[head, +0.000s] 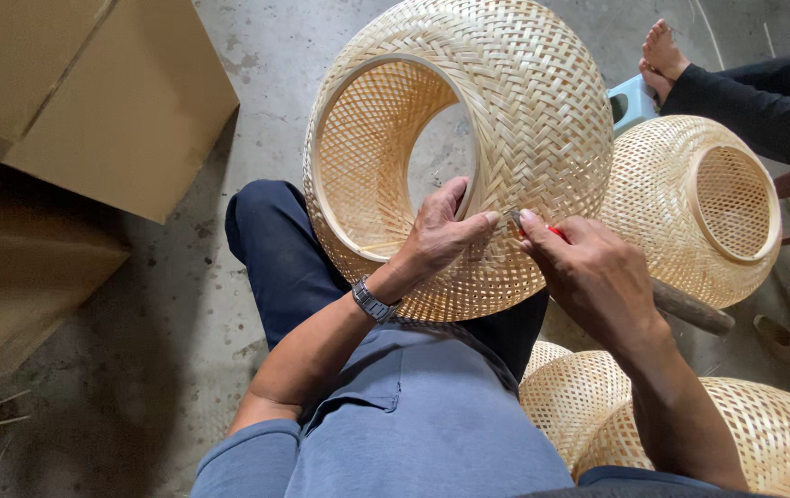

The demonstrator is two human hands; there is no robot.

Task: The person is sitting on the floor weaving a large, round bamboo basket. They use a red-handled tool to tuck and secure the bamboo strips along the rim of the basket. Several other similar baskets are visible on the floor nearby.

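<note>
A large woven bamboo lampshade (524, 101) rests on my lap, its round opening facing me. My left hand (441, 235), with a metal watch on the wrist, grips the shade's rim at the lower edge of the opening. My right hand (589, 272) is closed around a small red-handled tool (542, 228), whose metal tip touches the weave right beside my left thumb. My dark blue trouser leg (275, 249) lies under the shade.
Another woven shade (699, 198) stands on the floor to the right, with more shades (764, 433) at lower right. Cardboard boxes (91, 92) fill the upper left. Another person's bare feet (662, 55) and dark trousers show at top right. A wooden handle (690, 309) lies on the concrete floor.
</note>
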